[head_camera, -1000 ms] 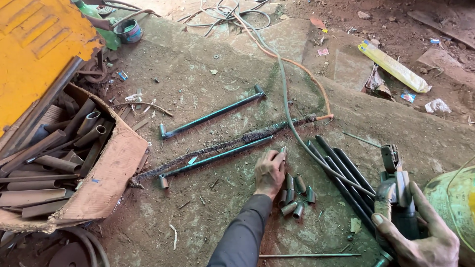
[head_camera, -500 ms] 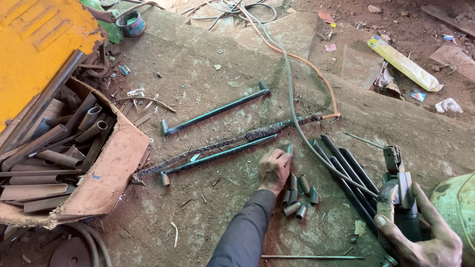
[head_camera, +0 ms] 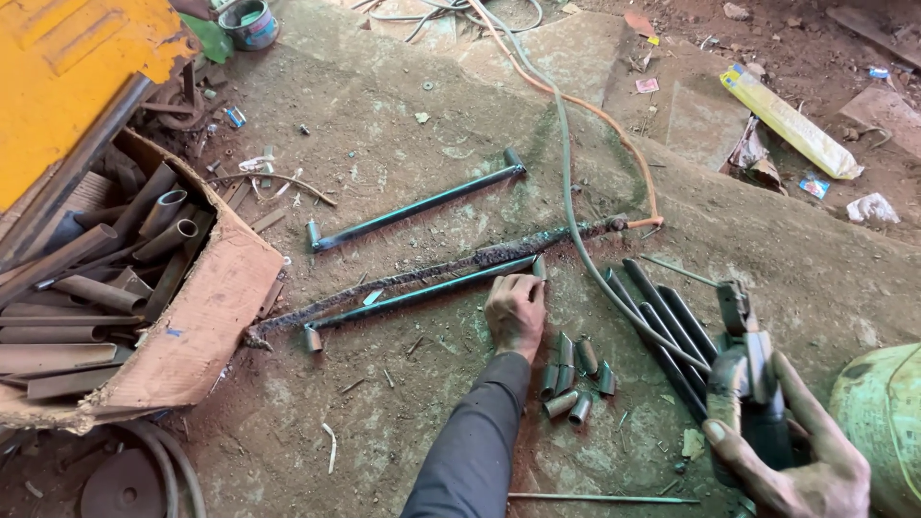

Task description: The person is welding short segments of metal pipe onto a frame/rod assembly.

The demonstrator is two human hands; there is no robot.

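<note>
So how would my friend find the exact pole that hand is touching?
Start at the torn cardboard box of pipes on the left, then follow the crusty, rough rod slanting away from its corner. Just below it lies a smooth dark rod with a short tube at each end. The left hand touches its right end; the similar rod farther up lies alone, untouched.

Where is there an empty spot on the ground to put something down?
Bare ground lies between the cardboard box and the left hand, below the long rod. More lies above the upper rod. It is crowded around the short tubes, dark bars and right hand.
</note>
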